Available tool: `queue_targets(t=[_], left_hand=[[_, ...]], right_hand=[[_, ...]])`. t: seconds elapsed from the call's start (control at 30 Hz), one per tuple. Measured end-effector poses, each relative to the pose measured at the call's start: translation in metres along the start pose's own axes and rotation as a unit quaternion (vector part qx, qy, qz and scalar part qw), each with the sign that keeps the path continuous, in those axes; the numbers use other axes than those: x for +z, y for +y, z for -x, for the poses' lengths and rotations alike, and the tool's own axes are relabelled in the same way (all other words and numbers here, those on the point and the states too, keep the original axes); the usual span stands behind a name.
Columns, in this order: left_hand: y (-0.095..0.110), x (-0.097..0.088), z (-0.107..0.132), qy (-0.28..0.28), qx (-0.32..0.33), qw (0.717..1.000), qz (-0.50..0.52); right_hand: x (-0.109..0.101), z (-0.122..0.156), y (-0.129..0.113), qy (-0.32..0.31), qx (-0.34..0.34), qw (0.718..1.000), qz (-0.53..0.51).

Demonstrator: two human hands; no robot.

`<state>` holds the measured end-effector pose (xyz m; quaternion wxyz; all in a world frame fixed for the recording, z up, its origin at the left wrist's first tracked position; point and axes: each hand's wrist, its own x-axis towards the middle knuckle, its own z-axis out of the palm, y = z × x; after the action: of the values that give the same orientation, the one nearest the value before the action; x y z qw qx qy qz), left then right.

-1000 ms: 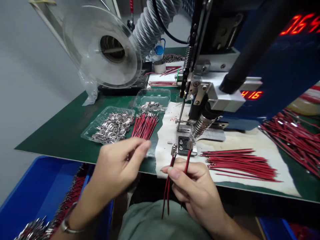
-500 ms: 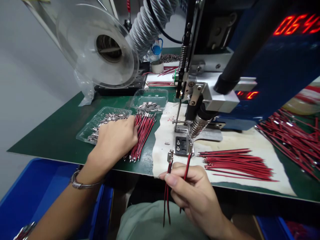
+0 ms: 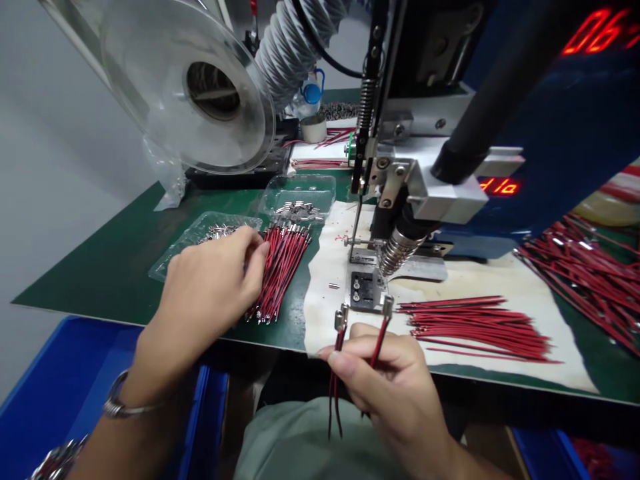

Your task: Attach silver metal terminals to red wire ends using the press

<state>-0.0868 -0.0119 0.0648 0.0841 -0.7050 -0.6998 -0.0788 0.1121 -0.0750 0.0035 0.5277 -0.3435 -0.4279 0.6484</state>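
My right hand (image 3: 395, 380) is closed in front of the machine, pinching red-and-black wires (image 3: 381, 339) tipped with metal connectors. One connector (image 3: 341, 319) stands up left of the fingers and another (image 3: 387, 305) to the right; loose wire ends hang below. My left hand (image 3: 215, 280) is bent over the near side of a clear plastic tray (image 3: 165, 261) of small metal connectors. Its thumb points toward a bundle of finished red-and-black wires (image 3: 283, 273). The left fingertips are hidden behind the hand, so what they hold, if anything, does not show.
A soldering machine (image 3: 425, 193) with a small fixture (image 3: 367, 288) rises over white paper (image 3: 320, 267). Wires (image 3: 480, 327) lie right of it, a larger pile (image 3: 590, 280) farther right. A second tray (image 3: 320, 193) stands behind the bundle. Blue bins (image 3: 65, 373) are below the table.
My left hand has shifted left and toward me, its thumb now apart from the index knuckle. My right hand stays nearly in place with the wires. The lower red display shows different characters.
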Motion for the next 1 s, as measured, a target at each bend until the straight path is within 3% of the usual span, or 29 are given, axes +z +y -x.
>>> queue_targets(t=[0.1,0.2,0.33,0.53,1.0], left_hand=[[0.010,-0.002,0.029,0.079,0.101,0.964,0.232],[0.026,0.000,0.052,0.112,0.174,0.931,0.300],[0.038,0.003,0.068,0.108,0.207,0.917,0.324],[0.040,0.004,0.073,0.112,0.218,0.904,0.351],[0.045,0.003,0.068,0.148,0.225,0.892,0.363]], right_hand=[[0.002,-0.002,-0.004,0.045,-0.079,0.992,0.088],[0.001,-0.004,-0.004,0.091,-0.120,0.979,0.139],[0.001,-0.005,-0.002,0.109,-0.136,0.972,0.155],[0.002,-0.005,-0.003,0.092,-0.117,0.978,0.144],[-0.001,-0.004,0.004,0.039,-0.008,0.999,-0.027]])
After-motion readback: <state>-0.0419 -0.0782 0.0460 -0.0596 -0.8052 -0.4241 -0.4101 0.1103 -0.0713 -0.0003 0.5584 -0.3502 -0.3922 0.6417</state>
